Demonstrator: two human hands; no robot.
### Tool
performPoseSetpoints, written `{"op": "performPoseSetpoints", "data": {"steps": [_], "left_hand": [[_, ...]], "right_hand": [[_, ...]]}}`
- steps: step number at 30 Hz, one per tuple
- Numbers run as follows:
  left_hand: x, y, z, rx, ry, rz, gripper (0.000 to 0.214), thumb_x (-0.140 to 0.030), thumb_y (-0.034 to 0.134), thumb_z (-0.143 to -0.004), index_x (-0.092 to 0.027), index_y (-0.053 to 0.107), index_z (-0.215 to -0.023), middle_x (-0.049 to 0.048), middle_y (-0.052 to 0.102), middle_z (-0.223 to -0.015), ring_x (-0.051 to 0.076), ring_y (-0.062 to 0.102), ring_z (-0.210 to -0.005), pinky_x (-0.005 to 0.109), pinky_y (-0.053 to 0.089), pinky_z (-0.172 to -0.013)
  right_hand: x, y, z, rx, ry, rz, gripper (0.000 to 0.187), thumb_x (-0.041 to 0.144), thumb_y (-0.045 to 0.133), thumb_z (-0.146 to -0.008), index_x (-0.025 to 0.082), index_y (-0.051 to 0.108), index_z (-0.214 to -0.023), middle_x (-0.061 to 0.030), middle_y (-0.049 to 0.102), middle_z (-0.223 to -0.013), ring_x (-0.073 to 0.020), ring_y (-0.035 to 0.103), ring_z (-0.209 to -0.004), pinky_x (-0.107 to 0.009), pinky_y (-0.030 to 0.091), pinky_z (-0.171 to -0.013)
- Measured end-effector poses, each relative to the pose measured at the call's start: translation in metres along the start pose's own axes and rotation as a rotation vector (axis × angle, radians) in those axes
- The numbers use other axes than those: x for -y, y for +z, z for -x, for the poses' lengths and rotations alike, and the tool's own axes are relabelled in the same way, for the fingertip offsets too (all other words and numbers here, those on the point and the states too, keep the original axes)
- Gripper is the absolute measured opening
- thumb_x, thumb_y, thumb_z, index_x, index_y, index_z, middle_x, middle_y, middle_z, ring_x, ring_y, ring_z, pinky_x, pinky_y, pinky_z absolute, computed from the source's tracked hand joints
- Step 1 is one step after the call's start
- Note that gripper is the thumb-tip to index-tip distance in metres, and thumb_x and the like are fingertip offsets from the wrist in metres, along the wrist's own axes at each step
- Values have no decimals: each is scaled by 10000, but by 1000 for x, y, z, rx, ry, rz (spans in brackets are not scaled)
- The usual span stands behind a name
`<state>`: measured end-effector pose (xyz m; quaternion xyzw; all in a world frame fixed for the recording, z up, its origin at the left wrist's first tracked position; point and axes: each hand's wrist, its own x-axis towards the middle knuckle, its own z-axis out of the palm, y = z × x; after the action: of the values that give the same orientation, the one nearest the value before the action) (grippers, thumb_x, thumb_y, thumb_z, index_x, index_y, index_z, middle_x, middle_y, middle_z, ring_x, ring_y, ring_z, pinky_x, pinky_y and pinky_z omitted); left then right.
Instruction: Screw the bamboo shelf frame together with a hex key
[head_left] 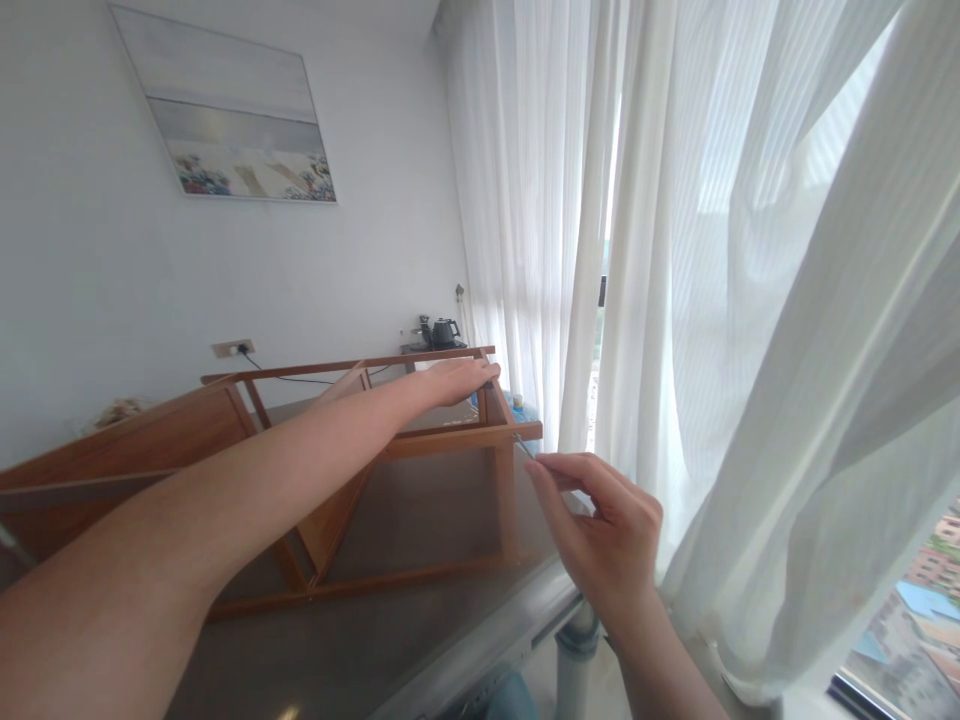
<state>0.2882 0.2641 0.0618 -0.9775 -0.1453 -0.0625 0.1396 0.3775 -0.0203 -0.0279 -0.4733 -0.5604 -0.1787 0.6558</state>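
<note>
Beneath the left forearm (262, 475), a wooden frame (341, 520) is lying on a grey tabletop (405, 640). The left hand (461, 382) is resting over the frame's end crosspiece (503, 402) (whether it is clamping cannot be told). Apart from it, the right hand (611, 510) is pinching a thin metal tool (524, 447), whose tip is meeting the near rail (450, 438).

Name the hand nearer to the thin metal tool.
Right: the right hand pinches the thin metal tool; the left hand is farther away, at the end of the wooden frame.
</note>
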Motion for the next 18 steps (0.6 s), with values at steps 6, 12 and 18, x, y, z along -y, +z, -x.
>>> {"op": "performPoseSetpoints", "data": {"steps": [6,12,18], "left_hand": [[-1,-1,0,2,-3,-15,194,-134,456,-1002,-187,605,-1115,109,707,-1111,197,675,-952,282,493,-862],[-2,-1,1,12,-14,-41,220,-129,454,-997,-191,601,-1150,117,711,-1146,210,691,-989,290,502,-873],[-2,-2,1,22,-35,-62,275,-114,497,-964,-228,587,-1197,99,717,-1184,217,697,-1020,299,499,-906]], "right_hand": [[-3,4,7,25,26,9,109,219,705,-944,261,777,-1014,26,786,-775,-144,741,-631,-241,594,-626],[-3,7,10,87,88,-67,70,256,741,-934,266,784,-988,35,813,-846,-133,777,-678,-179,617,-639],[-1,2,13,233,72,-164,298,188,676,-955,260,697,-1243,16,808,-1056,-106,783,-804,-156,628,-750]]}}
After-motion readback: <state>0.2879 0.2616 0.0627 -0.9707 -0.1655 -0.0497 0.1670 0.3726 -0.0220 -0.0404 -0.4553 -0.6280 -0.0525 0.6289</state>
